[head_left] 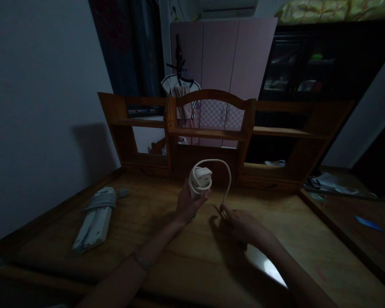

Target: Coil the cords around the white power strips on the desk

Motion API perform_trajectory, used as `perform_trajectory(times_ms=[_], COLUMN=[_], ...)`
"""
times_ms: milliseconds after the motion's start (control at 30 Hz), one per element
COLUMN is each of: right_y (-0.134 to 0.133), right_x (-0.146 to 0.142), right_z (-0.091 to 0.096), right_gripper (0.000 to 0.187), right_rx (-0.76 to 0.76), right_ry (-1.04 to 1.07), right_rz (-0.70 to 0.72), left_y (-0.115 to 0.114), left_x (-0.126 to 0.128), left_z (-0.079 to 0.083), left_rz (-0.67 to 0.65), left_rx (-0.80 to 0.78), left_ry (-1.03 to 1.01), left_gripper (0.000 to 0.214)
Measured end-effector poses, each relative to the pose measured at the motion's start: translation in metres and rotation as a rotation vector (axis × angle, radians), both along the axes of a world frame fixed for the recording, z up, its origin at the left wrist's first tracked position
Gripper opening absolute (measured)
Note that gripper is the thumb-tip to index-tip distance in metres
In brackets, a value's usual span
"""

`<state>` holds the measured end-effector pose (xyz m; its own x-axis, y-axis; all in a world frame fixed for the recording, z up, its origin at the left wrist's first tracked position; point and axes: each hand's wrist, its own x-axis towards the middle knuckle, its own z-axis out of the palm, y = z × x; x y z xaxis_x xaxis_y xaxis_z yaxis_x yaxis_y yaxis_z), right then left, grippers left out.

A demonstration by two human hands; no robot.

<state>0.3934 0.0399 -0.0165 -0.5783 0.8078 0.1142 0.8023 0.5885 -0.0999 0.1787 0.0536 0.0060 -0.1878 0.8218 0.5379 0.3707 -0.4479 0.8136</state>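
Note:
In my left hand [188,203] I hold a white power strip [202,175] above the desk, its end pointing away from me. Part of its white cord [216,161] is wound around the strip, and the rest arcs over to the right. My right hand [240,222] pinches that cord lower down, right of the strip. A second white power strip [94,222], wrapped with a grey cord [102,200], lies on the desk at the left. The far end of the held cord is not clearly visible.
The wooden desk [160,265] carries a wooden shelf unit [208,134] along its back edge. A white wall [51,107] borders the left side. At the right, past a raised wooden edge, lie a blue item [368,223] and plastic bags [332,184].

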Motion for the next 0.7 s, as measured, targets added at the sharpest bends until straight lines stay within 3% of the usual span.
perform_trajectory(times_ms=[167,233,333,467,567,633,700], right_y=[0.039,0.050,0.058,0.060,0.060,0.057,0.050], right_x=[0.063,0.089,0.115,0.120,0.102,0.081,0.056], right_z=[0.006,0.006,0.000,-0.010,-0.002,0.011,0.025], right_gripper=[0.060,0.052,0.033,0.027,0.041,0.044,0.036], right_rx=[0.150,0.141,0.133,0.148,0.234,0.334,0.319], right_ry=[-0.216,-0.262,-0.257,-0.223,-0.135,0.137,0.563], right_rz=[-0.441,-0.588,-0.682,-0.708,-0.689,-0.577,-0.313], left_y=[0.001,0.002,0.001,-0.012,-0.026,-0.033,-0.039], left_x=[-0.001,0.000,0.002,0.009,0.015,0.017,0.019], left_z=[-0.003,-0.007,-0.012,-0.011,-0.005,-0.001,0.004], left_rz=[0.000,-0.023,-0.113,-0.359,-0.631,-0.831,-0.975], left_rx=[0.023,0.018,-0.008,-0.046,-0.196,-0.311,-0.403], left_ry=[0.031,0.068,0.110,0.073,-0.007,-0.079,-0.147], left_gripper=[0.060,0.064,0.067,0.052,0.043,0.040,0.040])
